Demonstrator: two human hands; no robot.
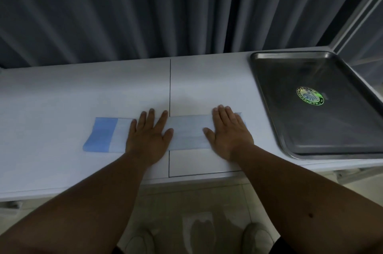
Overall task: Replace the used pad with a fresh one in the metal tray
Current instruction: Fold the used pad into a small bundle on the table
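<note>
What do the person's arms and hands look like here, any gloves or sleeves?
Both bare: no gloves, rings or watch on the left hand or right hand. Forearms are uncovered to the frame edge, no sleeves visible. A small dark mark shows on the right forearm.

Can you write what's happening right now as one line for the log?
left hand: flat on folded pad | right hand: flat on pad | pad: on white table | metal tray: bare, right of pad

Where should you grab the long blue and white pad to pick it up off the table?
Probably its blue left end. The folded pad lies flat on the white table, and both the left hand and right hand press its middle and right. That end is uncovered and looks slightly lifted, so fingers could pinch it from the left.
</note>
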